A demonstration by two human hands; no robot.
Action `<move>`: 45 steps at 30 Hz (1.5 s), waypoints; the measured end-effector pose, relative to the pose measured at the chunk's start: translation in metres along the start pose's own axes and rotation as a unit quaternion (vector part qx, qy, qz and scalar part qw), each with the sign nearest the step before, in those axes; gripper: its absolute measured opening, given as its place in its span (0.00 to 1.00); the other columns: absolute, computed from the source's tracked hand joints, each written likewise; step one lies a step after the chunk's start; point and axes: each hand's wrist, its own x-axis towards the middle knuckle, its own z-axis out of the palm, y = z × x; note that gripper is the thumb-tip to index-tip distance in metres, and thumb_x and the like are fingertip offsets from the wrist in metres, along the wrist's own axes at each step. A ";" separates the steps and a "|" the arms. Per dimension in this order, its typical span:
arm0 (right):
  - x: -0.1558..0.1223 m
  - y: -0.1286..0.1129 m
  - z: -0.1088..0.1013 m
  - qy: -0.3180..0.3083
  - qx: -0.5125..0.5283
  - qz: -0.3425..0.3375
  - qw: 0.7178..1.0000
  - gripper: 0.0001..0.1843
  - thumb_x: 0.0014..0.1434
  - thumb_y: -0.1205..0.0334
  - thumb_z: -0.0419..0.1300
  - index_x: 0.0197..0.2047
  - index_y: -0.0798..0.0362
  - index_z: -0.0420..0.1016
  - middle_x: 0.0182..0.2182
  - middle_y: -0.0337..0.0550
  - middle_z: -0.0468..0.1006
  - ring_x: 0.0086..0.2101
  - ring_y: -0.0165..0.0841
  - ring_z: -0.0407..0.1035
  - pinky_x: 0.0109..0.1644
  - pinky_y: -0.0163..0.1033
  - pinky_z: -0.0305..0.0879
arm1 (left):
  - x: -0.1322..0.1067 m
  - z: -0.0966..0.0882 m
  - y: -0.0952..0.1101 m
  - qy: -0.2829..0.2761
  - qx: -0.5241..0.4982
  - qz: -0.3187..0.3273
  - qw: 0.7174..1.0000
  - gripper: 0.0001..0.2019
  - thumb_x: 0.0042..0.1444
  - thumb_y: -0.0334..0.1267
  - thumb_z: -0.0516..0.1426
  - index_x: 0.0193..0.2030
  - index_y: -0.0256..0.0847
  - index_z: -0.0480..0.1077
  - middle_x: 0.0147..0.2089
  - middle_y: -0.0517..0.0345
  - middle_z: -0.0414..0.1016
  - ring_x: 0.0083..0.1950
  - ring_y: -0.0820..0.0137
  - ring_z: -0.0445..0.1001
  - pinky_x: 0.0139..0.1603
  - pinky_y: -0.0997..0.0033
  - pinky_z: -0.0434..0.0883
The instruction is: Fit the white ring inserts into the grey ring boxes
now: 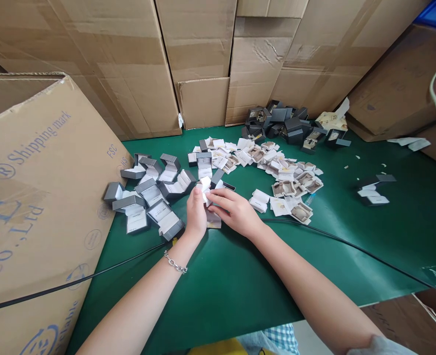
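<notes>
Both hands meet near the middle of the green table. My left hand (197, 209) is closed around a small white box insert (203, 184), which stands up out of the grip. The fingers of my right hand (236, 209) pinch the same insert from the right; its lower part is hidden by the fingers. Just beyond them an open grey jewellery box (204, 165) with a white lining stands on the table. Another white insert (214, 220) lies partly under my hands. To the left several open grey boxes (151, 191) lie close together.
A curved heap of white inserts (284, 167) lies to the right, with dark closed boxes (288, 123) piled behind it. One open box (375, 191) sits far right. A black cable (336, 236) crosses the table (218, 286). Large cartons (36, 197) stand left and behind.
</notes>
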 end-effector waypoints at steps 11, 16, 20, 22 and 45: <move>0.003 -0.003 -0.001 0.065 -0.049 0.029 0.996 0.24 0.58 0.64 0.56 0.58 0.48 0.61 0.52 0.49 0.69 0.51 0.39 0.65 0.53 0.47 0.67 | -0.001 0.000 0.001 -0.069 -0.005 0.004 0.998 0.26 0.49 0.62 0.50 0.29 0.37 0.66 0.24 0.59 0.65 0.22 0.78 0.61 0.21 0.78 0.61; 0.001 -0.001 0.002 0.042 -0.041 0.032 0.998 0.30 0.56 0.68 0.55 0.62 0.49 0.56 0.53 0.48 0.68 0.51 0.38 0.65 0.54 0.46 0.66 | -0.001 0.001 0.003 -0.085 0.006 0.009 0.996 0.24 0.50 0.60 0.52 0.27 0.37 0.66 0.23 0.60 0.64 0.22 0.79 0.60 0.21 0.79 0.60; 0.000 0.000 0.003 0.041 -0.044 0.038 0.998 0.30 0.55 0.69 0.55 0.61 0.50 0.57 0.52 0.48 0.69 0.51 0.37 0.65 0.54 0.45 0.66 | -0.001 0.001 0.003 -0.091 0.009 0.008 0.996 0.24 0.50 0.59 0.52 0.26 0.37 0.64 0.22 0.62 0.63 0.22 0.79 0.59 0.21 0.80 0.59; 0.000 0.000 0.002 0.034 -0.044 0.046 0.997 0.29 0.55 0.68 0.54 0.61 0.50 0.57 0.52 0.48 0.69 0.51 0.38 0.64 0.54 0.46 0.66 | -0.001 0.001 0.003 -0.091 0.013 0.008 0.996 0.23 0.51 0.59 0.52 0.25 0.37 0.63 0.22 0.62 0.63 0.22 0.80 0.59 0.21 0.80 0.59; 0.003 -0.005 -0.001 0.019 0.000 0.093 0.996 0.24 0.50 0.70 0.55 0.51 0.51 0.60 0.46 0.49 0.68 0.46 0.39 0.65 0.47 0.46 0.68 | -0.001 -0.002 0.001 -0.103 0.094 0.006 0.990 0.26 0.52 0.61 0.47 0.28 0.36 0.66 0.26 0.58 0.66 0.29 0.74 0.64 0.29 0.75 0.61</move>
